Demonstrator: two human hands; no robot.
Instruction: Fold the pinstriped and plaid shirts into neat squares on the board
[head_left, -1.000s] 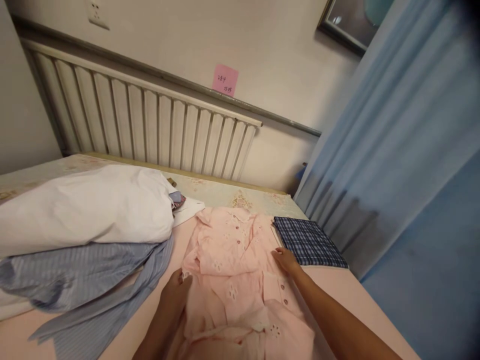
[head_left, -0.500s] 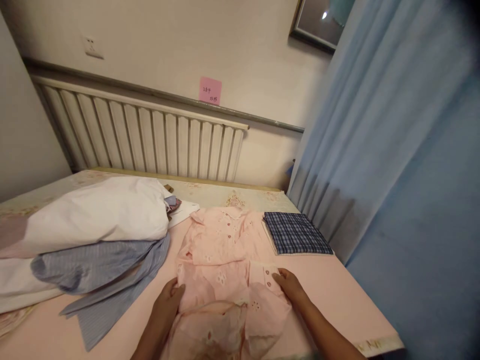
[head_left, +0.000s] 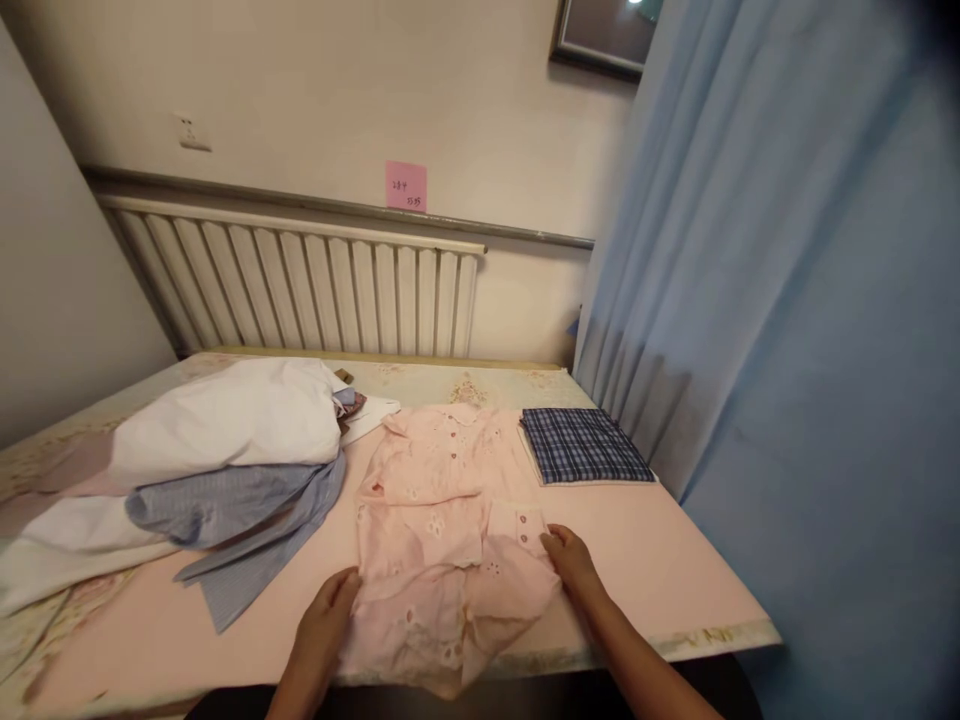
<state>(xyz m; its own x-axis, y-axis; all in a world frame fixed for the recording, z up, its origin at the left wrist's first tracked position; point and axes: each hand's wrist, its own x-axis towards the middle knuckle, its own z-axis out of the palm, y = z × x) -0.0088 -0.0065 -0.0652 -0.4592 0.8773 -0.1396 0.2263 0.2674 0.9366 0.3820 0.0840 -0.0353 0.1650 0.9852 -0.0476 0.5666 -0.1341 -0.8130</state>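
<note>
A pale pink blouse (head_left: 431,535) with cut-out flower embroidery and small buttons lies in front of me, its collar pointing away. One buttoned cuff (head_left: 521,525) lies folded across its right side. My left hand (head_left: 328,615) is closed on the blouse's left edge, fingers pinched together. On the opposite side, my right hand (head_left: 574,560) pinches the edge by the cuff, its fingertips partly behind the cloth. The lower end of the blouse is bunched and hangs slightly over the table's front edge.
Left of the blouse lies a heap with white cloth (head_left: 232,415) and a blue striped garment (head_left: 247,510). A folded dark plaid cloth (head_left: 585,447) lies at the right. A pink sheet (head_left: 660,570) covers the surface; a blue curtain (head_left: 750,250) hangs alongside, and a radiator (head_left: 322,285) stands behind.
The lower part of the blouse has come down flatter, with its end now at the front edge. Both hands keep hold of its sides. The camera view has shifted slightly.
</note>
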